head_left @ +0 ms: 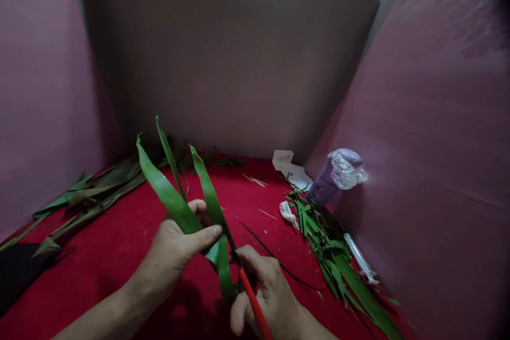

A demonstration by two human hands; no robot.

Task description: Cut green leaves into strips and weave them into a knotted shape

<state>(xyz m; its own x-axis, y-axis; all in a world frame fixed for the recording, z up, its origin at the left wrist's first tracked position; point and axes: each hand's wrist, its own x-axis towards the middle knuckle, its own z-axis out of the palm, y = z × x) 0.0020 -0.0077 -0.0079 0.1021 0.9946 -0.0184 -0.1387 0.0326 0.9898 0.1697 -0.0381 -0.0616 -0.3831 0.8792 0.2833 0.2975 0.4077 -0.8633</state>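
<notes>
My left hand is closed around long green leaf strips that fan upward from my fingers, thumb pressed across them. My right hand is closed on a red-handled tool whose dark tip meets the leaves at the lower fold, beside a hanging green strip. Both hands hover just above the red cloth.
A heap of dried brown and green leaves lies at the left. Cut green scraps pile at the right, with a purple bottle capped in plastic wrap, white paper and a white syringe-like tube. Pink and brown panels enclose the space.
</notes>
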